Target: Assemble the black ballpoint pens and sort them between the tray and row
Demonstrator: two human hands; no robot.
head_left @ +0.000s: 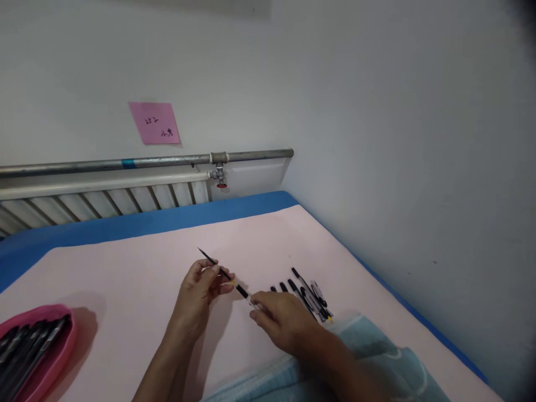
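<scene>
My left hand (196,290) pinches a slim dark pen refill (214,262) between thumb and fingers, its thin point slanting up to the left. The refill's lower end, with a yellow bit, lines up with the black grip of a clear pen barrel (242,291). Whether the refill's end sits inside the barrel I cannot tell. My right hand (282,318) is closed around the barrel's other end and hides part of it. Just beyond my right hand, several clear pen parts with black ends (307,296) lie in a loose pile, partly covered by that hand.
A pink basket (69,340) full of dark pens or refills stands at the left. Light blue patterned cloth (377,352) lies at the front. The pink mat (138,279) covers a blue surface (234,209) against the walls. Behind are a radiator (100,204), a pipe and a pink note.
</scene>
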